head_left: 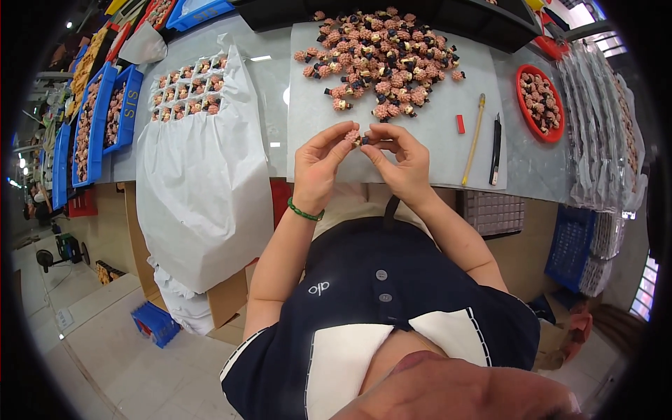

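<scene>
Between my two hands, at the front of a white sheet (308, 140), is a small figurine (355, 138) with a pink knobbly top and a dark end. The thumb and fingers of my left hand (320, 164) pinch its pink part. At its dark end, the fingertips of my right hand (402, 161) close on it. Behind my hands lies a heap of similar pink, cream and dark figurines (385, 59). To the left, a tray of figurines (185, 91) set in rows is partly covered by white tissue paper (203, 182).
Right of my hands lie a red block (460, 124), a thin yellow stick (474, 140) and a dark slim tool (496, 150). Beyond them are a red bowl of figurines (521, 87) and stacked clear plastic trays (602, 133). Blue bins (105, 115) stand far left; a black tray (483, 24) is behind.
</scene>
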Available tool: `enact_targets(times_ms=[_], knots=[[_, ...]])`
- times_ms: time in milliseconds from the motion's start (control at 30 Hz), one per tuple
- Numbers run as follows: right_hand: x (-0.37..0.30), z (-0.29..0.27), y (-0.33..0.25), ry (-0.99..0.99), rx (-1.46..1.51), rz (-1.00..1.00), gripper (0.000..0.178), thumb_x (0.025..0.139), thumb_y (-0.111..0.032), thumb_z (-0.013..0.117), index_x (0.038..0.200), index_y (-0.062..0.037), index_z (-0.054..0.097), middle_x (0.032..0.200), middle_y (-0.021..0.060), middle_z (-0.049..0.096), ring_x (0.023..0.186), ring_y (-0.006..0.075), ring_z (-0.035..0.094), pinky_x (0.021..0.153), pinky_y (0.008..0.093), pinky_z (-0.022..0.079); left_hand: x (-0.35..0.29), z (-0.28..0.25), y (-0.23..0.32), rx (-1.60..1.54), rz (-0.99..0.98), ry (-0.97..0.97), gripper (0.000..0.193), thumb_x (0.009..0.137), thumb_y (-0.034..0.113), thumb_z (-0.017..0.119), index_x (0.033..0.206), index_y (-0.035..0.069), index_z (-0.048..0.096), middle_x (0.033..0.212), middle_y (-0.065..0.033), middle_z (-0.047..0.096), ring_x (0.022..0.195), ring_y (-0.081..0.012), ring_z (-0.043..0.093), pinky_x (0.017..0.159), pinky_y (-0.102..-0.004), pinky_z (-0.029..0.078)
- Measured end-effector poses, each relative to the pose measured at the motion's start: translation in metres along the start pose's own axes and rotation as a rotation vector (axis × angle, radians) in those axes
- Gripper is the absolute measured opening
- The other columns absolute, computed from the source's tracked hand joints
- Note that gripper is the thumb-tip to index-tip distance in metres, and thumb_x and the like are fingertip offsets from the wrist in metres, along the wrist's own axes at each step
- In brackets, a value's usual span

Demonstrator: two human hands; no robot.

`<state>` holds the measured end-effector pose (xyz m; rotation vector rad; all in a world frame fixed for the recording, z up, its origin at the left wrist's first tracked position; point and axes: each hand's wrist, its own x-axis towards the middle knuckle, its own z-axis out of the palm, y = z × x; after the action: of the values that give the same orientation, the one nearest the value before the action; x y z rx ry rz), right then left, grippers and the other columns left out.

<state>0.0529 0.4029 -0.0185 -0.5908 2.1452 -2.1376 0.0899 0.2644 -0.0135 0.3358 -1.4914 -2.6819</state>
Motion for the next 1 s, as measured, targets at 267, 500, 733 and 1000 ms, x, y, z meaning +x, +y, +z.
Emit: enact_targets(times_ms=[267, 500, 733, 1000], knots=[[0.003, 0.008, 0.004, -0.003, -0.318, -0.322, 0.034, 0.068, 0.003, 0.065, 0.101, -0.0024, 0.056, 0.086, 0.008, 0.061, 0.073, 0.0185, 0.06, 0.064, 0.0263, 0.049, -0.002, -0.014, -0.005, -0.18, -0.155, 0.028, 0.027, 0.086, 0.008, 0.052, 0.11, -0.005, 0.052, 0.103, -0.0123, 0.058, 0.094, -0.0172, 0.057, 0.084, -0.0296, 0.046], [0.012, 0.006, 0.001, -0.044, -0.532, -0.289, 0.033, 0.066, -0.003, 0.07, 0.097, -0.0028, 0.059, 0.083, 0.0075, 0.06, 0.073, 0.019, 0.055, 0.061, 0.0281, 0.045, -0.002, -0.033, 0.009, -0.246, -0.174, 0.102, 0.031, 0.087, 0.01, 0.048, 0.114, -0.006, 0.046, 0.102, -0.0141, 0.057, 0.093, -0.0197, 0.057, 0.081, -0.0314, 0.047], [0.015, 0.018, 0.002, -0.187, -0.789, -0.418, 0.026, 0.069, -0.008, 0.067, 0.094, -0.0063, 0.06, 0.08, 0.0028, 0.061, 0.069, 0.02, 0.051, 0.063, 0.0287, 0.043, -0.003, -0.032, 0.016, -0.344, -0.216, 0.148, 0.031, 0.086, 0.009, 0.048, 0.113, -0.006, 0.045, 0.094, -0.0097, 0.055, 0.082, -0.0154, 0.056, 0.075, -0.0283, 0.046], [0.011, 0.012, -0.006, -0.081, 0.259, 0.51, 0.018, 0.083, -0.015, 0.058, 0.093, -0.0001, 0.058, 0.075, 0.004, 0.061, 0.064, 0.0084, 0.054, 0.055, 0.0199, 0.042, -0.003, -0.024, 0.014, 0.141, -0.193, -0.104, 0.023, 0.089, 0.017, 0.048, 0.104, 0.0, 0.055, 0.077, -0.0004, 0.053, 0.066, -0.0055, 0.044, 0.059, -0.0178, 0.038]])
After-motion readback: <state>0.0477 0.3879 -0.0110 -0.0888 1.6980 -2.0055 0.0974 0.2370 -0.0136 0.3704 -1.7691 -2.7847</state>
